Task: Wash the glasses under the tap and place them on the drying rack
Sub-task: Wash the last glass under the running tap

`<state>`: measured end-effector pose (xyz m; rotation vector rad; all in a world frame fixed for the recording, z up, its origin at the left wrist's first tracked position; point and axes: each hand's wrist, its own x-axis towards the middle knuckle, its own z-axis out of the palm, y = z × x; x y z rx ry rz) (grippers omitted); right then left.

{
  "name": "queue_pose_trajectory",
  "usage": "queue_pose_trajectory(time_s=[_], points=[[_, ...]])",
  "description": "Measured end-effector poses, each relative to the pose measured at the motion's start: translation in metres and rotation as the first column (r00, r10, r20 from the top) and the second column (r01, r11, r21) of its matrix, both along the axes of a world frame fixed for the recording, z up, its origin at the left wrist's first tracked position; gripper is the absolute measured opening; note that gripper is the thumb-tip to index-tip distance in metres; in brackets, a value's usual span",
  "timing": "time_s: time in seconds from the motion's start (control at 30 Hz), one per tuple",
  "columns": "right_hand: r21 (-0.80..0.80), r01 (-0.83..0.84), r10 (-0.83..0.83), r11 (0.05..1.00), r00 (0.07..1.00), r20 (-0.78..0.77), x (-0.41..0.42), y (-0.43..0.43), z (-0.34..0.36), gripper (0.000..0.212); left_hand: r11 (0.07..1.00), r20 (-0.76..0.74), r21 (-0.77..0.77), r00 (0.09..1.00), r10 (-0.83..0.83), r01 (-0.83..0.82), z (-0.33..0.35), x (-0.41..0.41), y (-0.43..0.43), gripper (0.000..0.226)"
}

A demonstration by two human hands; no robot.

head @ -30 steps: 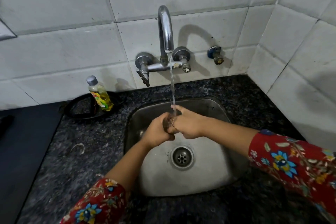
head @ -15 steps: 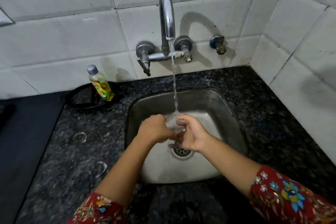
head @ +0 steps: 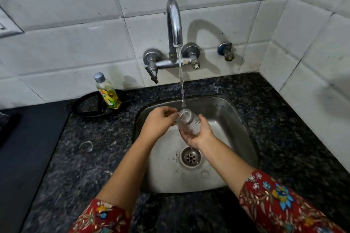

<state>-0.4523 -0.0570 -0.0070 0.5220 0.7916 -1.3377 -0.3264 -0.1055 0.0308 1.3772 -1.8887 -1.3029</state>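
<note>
A clear patterned glass (head: 188, 122) is tilted over the steel sink (head: 234, 119), its mouth turned up into the stream from the chrome tap (head: 174, 22). My right hand (head: 198, 134) cradles the glass from below, fingers curled round its body. My left hand (head: 160, 123) is at the glass's rim on the left, fingertips touching or pinching the edge. Water runs into the glass and drips toward the drain (head: 190, 157).
A yellow dish-soap bottle (head: 108, 91) stands on a black round stand (head: 89, 106) left of the sink. Dark speckled granite counter (head: 85, 157) surrounds the basin; white tiled walls close in at the back and right. A black surface (head: 22, 147) lies far left.
The hands have parted from a tight clasp; the glass is now plainly visible, tilted with its mouth under the stream. The view has shifted slightly back.
</note>
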Motion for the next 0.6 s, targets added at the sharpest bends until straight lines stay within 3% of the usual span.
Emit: queue_pose_trajectory(time_s=[0.1, 0.17, 0.23, 0.3, 0.33, 0.4, 0.43, 0.53, 0.6], points=[[0.02, -0.166, 0.166, 0.986, 0.961, -0.223, 0.006, -0.007, 0.003, 0.047, 0.988, -0.076, -0.067, 0.988, 0.138, -0.143, 0.003, 0.006, -0.003, 0.02], [0.037, -0.299, 0.286, 0.954, 0.863, -0.415, 0.012, -0.009, 0.008, 0.037, 0.964, -0.098, -0.147, 0.973, 0.207, -0.22, 0.006, 0.008, -0.008, 0.029], [0.058, -0.381, 0.319, 0.923, 0.672, -0.668, 0.019, -0.014, 0.013, 0.03, 0.945, -0.13, -0.182, 0.959, 0.252, -0.273, 0.01, 0.008, -0.014, 0.038], [0.067, -0.425, 0.241, 0.903, 0.369, -0.898, 0.024, -0.018, 0.018, 0.039, 0.933, -0.191, -0.176, 0.94, 0.282, -0.315, 0.015, 0.007, -0.023, 0.046], [0.056, -0.457, 0.181, 0.888, 0.233, -0.956, 0.026, -0.018, 0.022, 0.046, 0.928, -0.218, -0.17, 0.931, 0.292, -0.331, 0.018, 0.007, -0.027, 0.05], [0.034, -0.514, 0.097, 0.857, 0.096, -0.991, 0.024, -0.016, 0.028, 0.052, 0.929, -0.241, -0.162, 0.926, 0.289, -0.332, 0.023, 0.005, -0.037, 0.059], [0.014, -0.522, 0.075, 0.853, 0.095, -0.993, 0.019, -0.016, 0.029, 0.051, 0.936, -0.238, -0.155, 0.932, 0.275, -0.316, 0.026, 0.004, -0.041, 0.063], [-0.074, -0.485, 0.046, 0.871, 0.23, -0.972, 0.003, -0.013, 0.033, 0.048, 0.958, -0.217, -0.164, 0.956, 0.198, -0.236, 0.034, -0.003, -0.048, 0.073], [-0.1, -0.474, 0.036, 0.875, 0.268, -0.963, -0.005, -0.01, 0.035, 0.051, 0.961, -0.199, -0.184, 0.965, 0.17, -0.207, 0.037, -0.008, -0.049, 0.077]])
